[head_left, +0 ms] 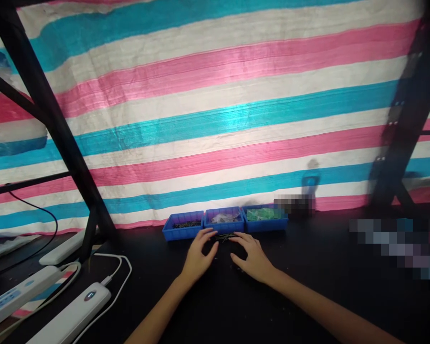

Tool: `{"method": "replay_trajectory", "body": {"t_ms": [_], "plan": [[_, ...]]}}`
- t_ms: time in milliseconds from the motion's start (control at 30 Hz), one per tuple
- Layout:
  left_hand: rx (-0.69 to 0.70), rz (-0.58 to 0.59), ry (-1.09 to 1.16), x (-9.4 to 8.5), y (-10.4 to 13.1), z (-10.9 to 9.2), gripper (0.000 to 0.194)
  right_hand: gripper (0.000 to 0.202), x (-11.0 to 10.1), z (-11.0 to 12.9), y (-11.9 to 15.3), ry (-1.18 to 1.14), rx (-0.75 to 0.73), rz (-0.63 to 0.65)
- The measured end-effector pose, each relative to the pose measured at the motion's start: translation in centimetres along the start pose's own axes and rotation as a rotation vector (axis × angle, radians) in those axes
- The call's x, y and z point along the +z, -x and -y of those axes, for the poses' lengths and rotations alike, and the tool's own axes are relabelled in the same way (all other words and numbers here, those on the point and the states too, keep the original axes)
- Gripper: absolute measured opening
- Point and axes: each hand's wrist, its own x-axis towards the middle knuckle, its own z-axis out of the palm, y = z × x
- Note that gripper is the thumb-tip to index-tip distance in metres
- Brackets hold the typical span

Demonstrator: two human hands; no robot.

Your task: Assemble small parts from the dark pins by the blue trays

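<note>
Both hands rest on the dark table around a small pile of thin dark screws or pins [225,236]. My left hand [199,255] is at the left side of the pile, thumb and fingers apart. On the other side my right hand [252,258] curves toward the pile, its fingers also apart. Just behind stand three blue bins in a row: the left bin [184,232] holds dark thin pieces, the middle bin [225,226] holds clear plastic bags, and the right bin [267,224] holds green packets.
A white power bank [71,313] with a cable and a white power strip [21,294] lie at the left. Black metal posts [66,143] rise at both sides. Behind the table [308,272] hangs a striped sheet [215,119].
</note>
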Motion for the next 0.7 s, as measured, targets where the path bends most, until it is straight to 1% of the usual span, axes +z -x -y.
{"method": "replay_trajectory", "body": {"t_ms": [67, 133, 233, 333, 433, 567, 700], "plan": [[0.082, 0.153, -0.071, 0.5, 0.6, -0.8, 0.033, 0.039, 0.3, -0.1, 0.0, 0.065, 0.009, 0.039], [0.114, 0.264, -0.126, 0.9, 1.1, -1.3, 0.038, 0.039, 0.5, -0.3, 0.0, 0.104, 0.012, 0.080], [0.099, 0.355, -0.186, 1.3, 1.3, -1.4, 0.044, 0.040, 0.8, -0.6, -0.1, 0.134, 0.008, 0.127], [0.059, 0.409, -0.222, 1.4, 1.3, -1.1, 0.047, 0.041, 0.7, -0.5, -0.2, 0.143, 0.008, 0.128], [0.056, 0.414, -0.233, 1.4, 1.3, -0.9, 0.048, 0.039, 0.3, -0.1, -0.1, 0.136, 0.002, 0.097], [0.090, 0.339, -0.223, 1.4, 1.5, -0.9, 0.044, 0.035, 0.0, 0.4, 0.1, 0.132, -0.012, 0.066], [0.105, 0.273, -0.217, 1.4, 1.5, -1.0, 0.039, 0.035, 0.2, 0.3, 0.2, 0.145, -0.033, 0.051]]}}
